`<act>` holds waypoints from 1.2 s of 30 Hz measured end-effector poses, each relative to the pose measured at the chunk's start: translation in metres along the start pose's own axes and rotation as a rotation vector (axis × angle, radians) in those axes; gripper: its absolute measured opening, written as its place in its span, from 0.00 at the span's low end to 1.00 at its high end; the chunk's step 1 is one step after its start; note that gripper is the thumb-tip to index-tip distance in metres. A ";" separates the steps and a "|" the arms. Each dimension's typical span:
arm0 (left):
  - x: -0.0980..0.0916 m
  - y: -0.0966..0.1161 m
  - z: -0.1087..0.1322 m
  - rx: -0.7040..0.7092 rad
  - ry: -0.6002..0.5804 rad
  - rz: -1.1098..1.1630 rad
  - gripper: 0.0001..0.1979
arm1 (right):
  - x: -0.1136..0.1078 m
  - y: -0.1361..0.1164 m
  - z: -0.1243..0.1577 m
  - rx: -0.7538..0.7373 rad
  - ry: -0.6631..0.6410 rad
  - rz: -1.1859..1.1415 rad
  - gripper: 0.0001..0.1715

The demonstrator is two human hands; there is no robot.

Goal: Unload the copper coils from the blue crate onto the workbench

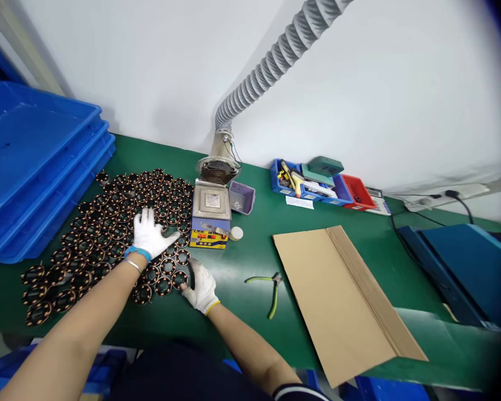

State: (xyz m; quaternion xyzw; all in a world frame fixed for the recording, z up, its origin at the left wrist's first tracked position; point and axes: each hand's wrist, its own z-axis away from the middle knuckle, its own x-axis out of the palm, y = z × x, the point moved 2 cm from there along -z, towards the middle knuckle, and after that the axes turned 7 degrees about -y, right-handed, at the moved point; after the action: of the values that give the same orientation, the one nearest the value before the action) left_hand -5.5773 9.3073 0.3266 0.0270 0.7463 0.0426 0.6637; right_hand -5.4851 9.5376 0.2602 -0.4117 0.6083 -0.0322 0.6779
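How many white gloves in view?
2: one on the left hand, over the ring-shaped parts; one on the right hand, at those parts' near right edge. No others show.

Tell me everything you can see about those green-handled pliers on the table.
The pliers have a small, grey, metal-looking head and two slim, yellowish-green handles that look plastic-coated. They lie on the green tabletop with the handles spread wide: one runs left, the other down toward the near edge. Their head sits just left of the cardboard sheet, apart from it. The gloved right hand is farther left; neither hand touches them. The jaw tips are too small to judge.
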 end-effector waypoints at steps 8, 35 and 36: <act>-0.007 -0.003 0.008 0.075 0.017 0.026 0.32 | -0.001 0.000 -0.001 0.009 -0.007 -0.004 0.46; -0.021 0.003 0.068 0.121 0.159 0.337 0.15 | 0.001 -0.002 -0.009 0.012 -0.007 -0.137 0.50; -0.023 0.005 0.085 0.099 0.167 0.361 0.13 | 0.001 -0.004 -0.011 0.057 -0.002 -0.170 0.49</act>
State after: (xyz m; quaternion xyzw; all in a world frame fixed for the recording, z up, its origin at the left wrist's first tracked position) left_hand -5.4902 9.3125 0.3397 0.1891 0.7829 0.1260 0.5792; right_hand -5.4926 9.5288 0.2624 -0.4425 0.5692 -0.1065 0.6847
